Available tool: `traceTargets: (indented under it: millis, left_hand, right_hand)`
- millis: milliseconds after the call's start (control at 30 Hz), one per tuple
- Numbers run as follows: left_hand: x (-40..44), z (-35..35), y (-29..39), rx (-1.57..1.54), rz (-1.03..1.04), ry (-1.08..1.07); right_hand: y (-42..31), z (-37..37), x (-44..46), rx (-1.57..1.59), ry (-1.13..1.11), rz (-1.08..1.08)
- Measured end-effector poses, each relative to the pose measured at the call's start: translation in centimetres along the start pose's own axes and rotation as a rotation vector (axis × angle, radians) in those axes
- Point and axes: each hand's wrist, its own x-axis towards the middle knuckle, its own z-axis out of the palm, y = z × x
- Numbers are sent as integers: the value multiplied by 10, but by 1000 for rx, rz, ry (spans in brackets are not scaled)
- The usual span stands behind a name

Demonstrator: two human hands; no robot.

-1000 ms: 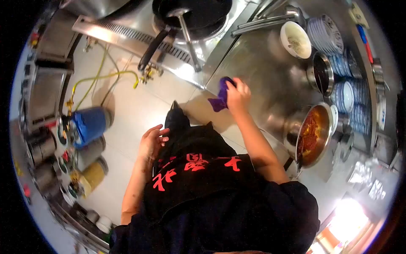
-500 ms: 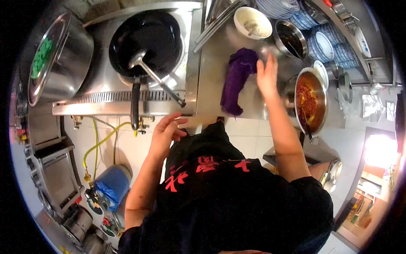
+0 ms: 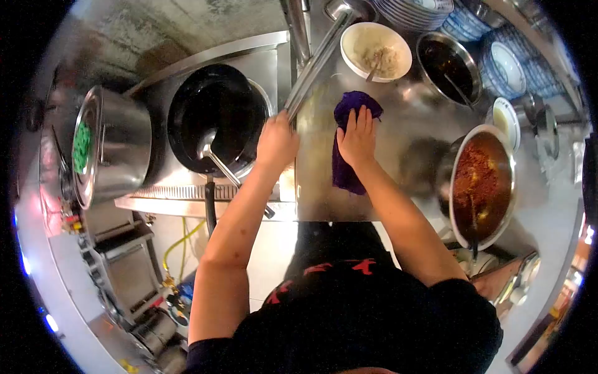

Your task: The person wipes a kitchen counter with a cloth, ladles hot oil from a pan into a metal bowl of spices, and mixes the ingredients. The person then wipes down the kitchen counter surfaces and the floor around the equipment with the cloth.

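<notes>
My left hand [image 3: 278, 143] is closed around the lower end of long metal ladle handles [image 3: 314, 65], which slant up to a ladle bowl [image 3: 344, 7] at the top. How many handles it grips I cannot tell. My right hand [image 3: 357, 138] lies flat with fingers extended on a folded purple cloth [image 3: 347, 168] on the steel counter [image 3: 398, 193]. Above the cloth stands a cream bowl [image 3: 351, 62] holding a spoon and pale contents. Left of my left hand, a black wok [image 3: 187, 106] sits on the stove with a ladle [image 3: 219, 163] resting in it.
On the right stand a steel bowl of red chili sauce [image 3: 476, 177] and a steel pot of dark liquid [image 3: 445, 62]. Stacked blue-white bowls [image 3: 507, 65] and plates [image 3: 414, 19] fill the back right. A large steel pot [image 3: 121, 146] is at the left.
My left hand has moved up from the counter's front edge and taken hold of the ladle handles. My right hand has come left onto the cloth, which now lies flatter. The view has shifted.
</notes>
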Motion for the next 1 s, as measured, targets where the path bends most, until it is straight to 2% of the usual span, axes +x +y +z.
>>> traceTargets:
  millis: [67,167,400,600,700,833,867,967,1000]
  left_hand:
    - [36,18,-9,150,-43,-66]
    - [64,25,-13,206,-117,-204]
    - [91,43,-18,247,-158,-260]
    - [97,47,-16,222,-136,-232]
    - [101,46,-21,240,-75,-184]
    - [103,15,-13,160,-3,-165]
    - [105,5,-6,137,-49,-176]
    - [110,-3,-6,89,-8,-218]
    - [110,-4,-4,79,4,-194]
  right_hand:
    - [-3,-5,6,-97,-46,6]
    - [-1,1,9,-60,-56,7]
    - [8,23,32,183,242,-17]
    - [9,27,60,335,336,-18]
    - [9,31,78,425,299,-37]
    - [6,42,104,595,378,-171]
    - [3,41,111,612,284,-121]
    - [-15,42,127,622,1,-114]
    - [-20,44,128,627,38,-181]
